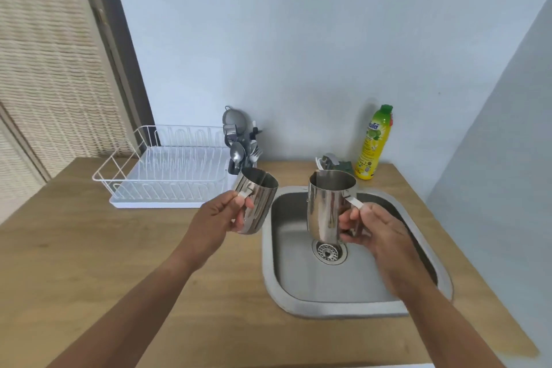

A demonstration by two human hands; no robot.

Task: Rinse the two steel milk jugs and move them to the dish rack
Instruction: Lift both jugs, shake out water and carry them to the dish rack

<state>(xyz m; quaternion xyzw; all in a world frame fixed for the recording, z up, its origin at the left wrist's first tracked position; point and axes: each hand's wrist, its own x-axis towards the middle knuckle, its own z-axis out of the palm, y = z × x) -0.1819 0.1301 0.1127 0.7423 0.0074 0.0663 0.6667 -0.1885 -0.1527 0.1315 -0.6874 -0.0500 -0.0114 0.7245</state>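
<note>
I hold two shiny steel milk jugs by their handles. My left hand (219,215) grips the smaller jug (258,203), tilted slightly left, over the counter at the sink's left rim. My right hand (376,233) grips the taller jug (327,209), upright in the air above the steel sink (298,296), over the drain. The white wire dish rack (149,179) stands on its white tray at the back left, its plate slots bare.
A cutlery holder (243,152) with spoons and forks sits at the rack's right end. The tap (330,160) and a green sponge stand behind the sink. A yellow dish soap bottle (373,143) stands by the wall. The wooden counter (89,263) stretches left.
</note>
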